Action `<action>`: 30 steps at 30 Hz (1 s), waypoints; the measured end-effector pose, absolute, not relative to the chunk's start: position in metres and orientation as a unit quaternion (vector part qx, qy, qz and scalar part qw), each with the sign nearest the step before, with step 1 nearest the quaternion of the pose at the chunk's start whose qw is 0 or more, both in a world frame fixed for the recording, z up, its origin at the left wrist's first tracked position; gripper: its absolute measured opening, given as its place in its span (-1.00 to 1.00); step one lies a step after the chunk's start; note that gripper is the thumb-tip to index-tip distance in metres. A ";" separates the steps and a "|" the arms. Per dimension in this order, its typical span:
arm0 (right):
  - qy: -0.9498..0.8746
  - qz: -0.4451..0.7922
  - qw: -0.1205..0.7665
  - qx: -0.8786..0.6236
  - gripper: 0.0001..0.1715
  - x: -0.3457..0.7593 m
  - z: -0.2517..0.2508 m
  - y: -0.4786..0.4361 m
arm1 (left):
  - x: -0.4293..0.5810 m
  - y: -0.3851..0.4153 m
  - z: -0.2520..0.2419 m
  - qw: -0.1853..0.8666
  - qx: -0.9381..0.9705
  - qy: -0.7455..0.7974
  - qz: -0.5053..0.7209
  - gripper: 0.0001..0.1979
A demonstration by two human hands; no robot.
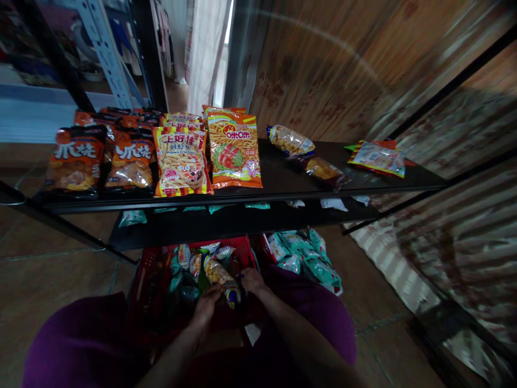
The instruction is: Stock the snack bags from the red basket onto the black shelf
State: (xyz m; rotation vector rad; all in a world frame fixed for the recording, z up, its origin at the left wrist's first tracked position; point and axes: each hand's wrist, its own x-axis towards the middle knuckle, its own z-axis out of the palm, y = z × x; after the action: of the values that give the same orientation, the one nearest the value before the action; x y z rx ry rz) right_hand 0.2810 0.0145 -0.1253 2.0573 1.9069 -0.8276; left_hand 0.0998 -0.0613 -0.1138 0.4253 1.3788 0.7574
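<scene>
Two hands at a clear snack bag in the red basket, below the shelves

Left hand (208, 302) at the near left side of the clear snack bag (218, 272), fingers against it; blurred and dark, cannot tell if they are clamped on it; right hand (252, 280) just right of the bag's near end, fingers curled by a dark patch; cannot tell whether they are together, apart or gripping something; bag has yellowish contents and a blue near end, lies slanted over other packets inside the red basket (242, 245); basket sits between purple-clad knees (76, 339); to its right, teal bags (307, 253) heaped in a second container, red rim partly visible.

Upper shelf (278, 175), left to right: orange-and-black bags (76, 161) in rows, upright; yellow-and-red prawn cracker bags (181, 161) beside them; orange bag (236, 151) with noodle-like sticks pictured; blue-ended bag (290, 139) lying down; dark-ended clear bag (325, 170) near it; flat multicoloured packs (377, 158) farther right; lower shelf (181, 226) has teal packets (133, 217) partly hidden under the upper one; wood-grain panel (323, 70) behind.
</scene>
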 end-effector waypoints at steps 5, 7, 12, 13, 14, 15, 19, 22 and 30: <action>0.641 -0.284 0.089 0.708 -0.63 0.281 -0.116 0.015 | 0.098 -0.054 -0.106 0.697 0.125 0.604 0.367 -0.89; 0.639 -0.292 0.081 0.707 -0.63 0.279 -0.113 0.015 | 0.096 -0.053 -0.108 0.702 0.110 0.603 0.361 -0.89; 0.654 -0.352 0.058 0.667 -0.69 0.265 -0.103 0.012 | 0.089 -0.053 -0.110 0.713 0.100 0.607 0.337 -0.90; 0.658 -0.368 0.052 0.655 -0.69 0.262 -0.099 0.010 | 0.088 -0.054 -0.110 0.715 0.097 0.607 0.334 -0.90; 0.661 -0.389 0.045 0.641 -0.67 0.261 -0.096 0.008 | 0.088 -0.054 -0.109 0.717 0.093 0.606 0.331 -0.89; 0.661 -0.417 0.036 0.623 -0.63 0.260 -0.092 0.006 | 0.087 -0.055 -0.109 0.720 0.088 0.605 0.329 -0.88; 0.647 -0.526 0.022 0.552 -0.39 0.263 -0.077 0.001 | 0.087 -0.056 -0.109 0.735 0.088 0.571 0.356 -0.83; 0.636 -0.551 0.048 0.539 -0.16 0.266 -0.073 -0.001 | 0.086 -0.056 -0.112 0.748 0.117 0.538 0.370 -0.77; 0.680 -0.402 0.100 0.605 -0.72 0.256 -0.070 0.000 | 0.089 -0.060 -0.114 0.736 0.222 0.559 0.312 -0.60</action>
State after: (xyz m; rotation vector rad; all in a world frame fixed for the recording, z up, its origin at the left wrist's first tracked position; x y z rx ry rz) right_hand 0.2561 0.0003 -0.0703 1.7881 2.0119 -1.1874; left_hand 0.0888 -0.0598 -0.1136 0.4868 1.2280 0.6849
